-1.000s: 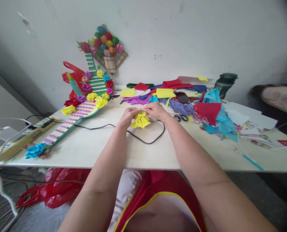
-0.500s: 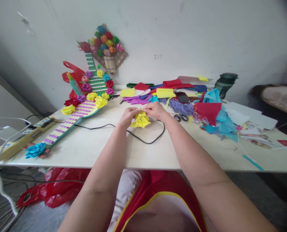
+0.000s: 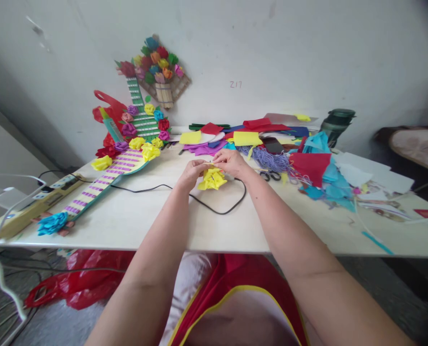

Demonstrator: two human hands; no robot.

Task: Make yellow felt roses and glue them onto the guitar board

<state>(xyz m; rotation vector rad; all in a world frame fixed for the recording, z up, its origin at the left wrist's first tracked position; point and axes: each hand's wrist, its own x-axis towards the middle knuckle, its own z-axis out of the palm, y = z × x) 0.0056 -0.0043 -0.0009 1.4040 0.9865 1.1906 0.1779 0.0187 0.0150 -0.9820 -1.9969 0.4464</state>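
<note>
A yellow crepe-paper flower [image 3: 214,179] hangs between my two hands over the middle of the table, petals toward me. My left hand [image 3: 190,175] pinches at its upper left side, where a thin pale strip or stick shows by the fingertips. My right hand [image 3: 231,162] is closed at the flower's upper right, fingers bent over its base. What exactly lies under the fingertips is too small to make out. Just below the flower a black cable [image 3: 221,213] loops across the white tabletop [image 3: 228,235].
On the left stands a guitar-shaped craft [image 3: 122,166] with paper flowers, beside a power strip [image 3: 30,206]. Coloured paper sheets [image 3: 246,139], purple yarn [image 3: 264,158] and scissors [image 3: 271,175] lie behind and right. A dark green bottle [image 3: 336,127] stands at the back right.
The yellow flower has shifted slightly right and turned a little between my fingers. My right hand's fingers have moved a little; my left hand stays nearly in place.
</note>
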